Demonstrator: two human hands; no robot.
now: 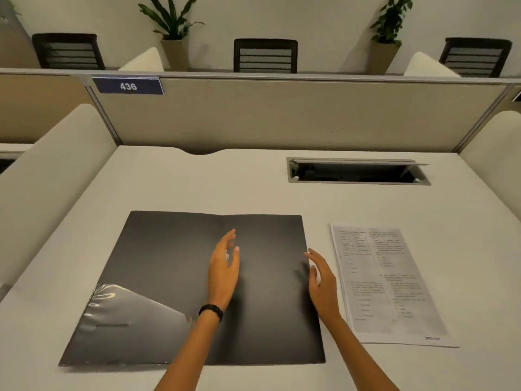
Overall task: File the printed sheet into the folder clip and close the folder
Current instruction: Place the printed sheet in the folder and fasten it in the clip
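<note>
Right hand (321, 280) is your nearer one to the paper: it hovers empty, fingers loosely spread, over the right edge of the wide black plastic folder (174, 266) lying open flat on the pale desk (225, 182). Just right of it lies the white printed sheet (392, 283), long axis running away from you. Your left hand (224, 266), also empty and spread, hangs above the folder's spine; the clip is not discernible.
</note>
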